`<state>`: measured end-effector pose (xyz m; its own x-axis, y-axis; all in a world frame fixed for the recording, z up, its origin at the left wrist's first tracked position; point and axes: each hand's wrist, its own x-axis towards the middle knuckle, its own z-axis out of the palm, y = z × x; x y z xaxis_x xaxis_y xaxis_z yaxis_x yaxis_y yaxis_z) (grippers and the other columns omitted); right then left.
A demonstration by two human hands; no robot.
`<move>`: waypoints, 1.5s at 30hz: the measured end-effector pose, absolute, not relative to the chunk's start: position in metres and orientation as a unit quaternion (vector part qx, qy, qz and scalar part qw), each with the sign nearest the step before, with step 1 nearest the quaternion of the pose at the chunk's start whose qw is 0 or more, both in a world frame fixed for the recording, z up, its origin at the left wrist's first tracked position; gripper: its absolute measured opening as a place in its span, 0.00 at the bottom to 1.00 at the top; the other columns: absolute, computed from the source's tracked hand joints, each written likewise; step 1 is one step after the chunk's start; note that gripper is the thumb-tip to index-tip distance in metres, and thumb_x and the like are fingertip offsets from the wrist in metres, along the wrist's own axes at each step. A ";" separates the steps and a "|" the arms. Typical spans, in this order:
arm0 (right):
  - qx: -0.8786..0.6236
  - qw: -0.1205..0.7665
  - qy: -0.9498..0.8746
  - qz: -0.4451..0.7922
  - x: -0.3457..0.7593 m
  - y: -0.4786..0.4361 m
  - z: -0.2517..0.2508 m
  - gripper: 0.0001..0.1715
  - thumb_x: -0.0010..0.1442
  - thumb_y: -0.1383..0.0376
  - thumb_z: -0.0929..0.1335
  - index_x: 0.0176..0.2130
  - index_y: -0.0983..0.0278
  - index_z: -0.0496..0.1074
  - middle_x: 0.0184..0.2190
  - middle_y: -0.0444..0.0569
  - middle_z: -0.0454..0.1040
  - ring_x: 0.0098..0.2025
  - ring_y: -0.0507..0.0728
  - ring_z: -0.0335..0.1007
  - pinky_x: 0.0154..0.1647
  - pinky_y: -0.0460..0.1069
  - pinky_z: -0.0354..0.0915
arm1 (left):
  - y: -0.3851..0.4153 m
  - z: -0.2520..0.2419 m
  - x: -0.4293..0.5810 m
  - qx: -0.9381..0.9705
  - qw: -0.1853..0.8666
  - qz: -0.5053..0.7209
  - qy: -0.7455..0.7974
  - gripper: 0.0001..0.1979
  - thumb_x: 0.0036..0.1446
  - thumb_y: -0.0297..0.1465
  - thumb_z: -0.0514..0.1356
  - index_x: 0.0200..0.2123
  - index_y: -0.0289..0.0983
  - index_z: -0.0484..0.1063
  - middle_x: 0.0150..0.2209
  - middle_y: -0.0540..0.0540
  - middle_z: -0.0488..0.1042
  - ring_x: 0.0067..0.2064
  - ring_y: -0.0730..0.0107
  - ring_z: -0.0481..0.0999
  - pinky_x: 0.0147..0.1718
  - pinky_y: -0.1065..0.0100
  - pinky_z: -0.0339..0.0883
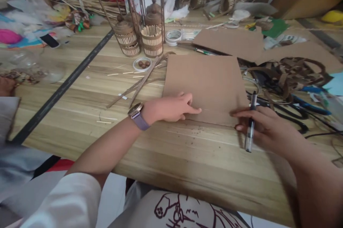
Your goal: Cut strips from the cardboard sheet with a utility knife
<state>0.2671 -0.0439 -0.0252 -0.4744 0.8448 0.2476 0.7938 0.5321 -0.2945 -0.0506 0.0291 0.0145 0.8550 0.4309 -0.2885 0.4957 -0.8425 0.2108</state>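
A flat brown cardboard sheet (202,81) lies on the wooden table in front of me. My left hand (178,107), with a watch (136,110) on its wrist, rests on the near left part of the sheet. Its index finger is stretched out over the cardboard and the other fingers are partly bent, with nothing held. At the sheet's near right corner, my right hand (264,128) has a black capped pen (250,124) with a clear barrel tucked between its fingers. The fingertips of that hand touch the cardboard's edge.
Small lidded slatted baskets (125,38) in a frame stand behind, beside a tape roll (173,37) and a dish of brown beads (142,64). Brown strips (144,81) lie left of the sheet. Scissors (289,108) and coiled strips (302,72) crowd the right.
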 end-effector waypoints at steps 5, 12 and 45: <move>-0.463 0.197 -0.860 0.089 0.272 -0.043 -0.023 0.11 0.64 0.54 0.66 0.44 0.54 0.73 0.40 0.53 0.78 0.39 0.65 0.76 0.38 0.58 0.71 | 0.028 0.017 -0.050 0.949 0.140 -0.131 0.250 0.28 0.67 0.26 0.55 0.68 0.47 0.59 0.52 0.43 0.63 0.52 0.61 0.64 0.49 0.67 0.61; -0.512 0.177 -0.833 0.115 0.275 -0.050 -0.009 0.11 0.63 0.58 0.66 0.44 0.57 0.75 0.42 0.53 0.79 0.43 0.63 0.77 0.43 0.58 0.72 | 0.020 0.018 -0.049 0.951 0.109 -0.119 0.263 0.28 0.66 0.26 0.55 0.67 0.48 0.61 0.49 0.43 0.63 0.48 0.61 0.65 0.43 0.66 0.61; -0.522 0.177 -0.830 0.086 0.283 -0.048 -0.014 0.16 0.63 0.54 0.66 0.45 0.58 0.76 0.40 0.53 0.78 0.40 0.61 0.77 0.40 0.55 0.72 | 0.019 0.030 -0.055 0.936 0.090 -0.165 0.298 0.33 0.65 0.26 0.58 0.69 0.52 0.56 0.46 0.43 0.66 0.43 0.62 0.68 0.36 0.68 0.58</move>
<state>0.2830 -0.0478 -0.0145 -0.3928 0.8966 0.2045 0.8355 0.4408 -0.3282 -0.0550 0.0192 0.0302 0.7684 0.5274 -0.3626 0.5867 -0.8068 0.0697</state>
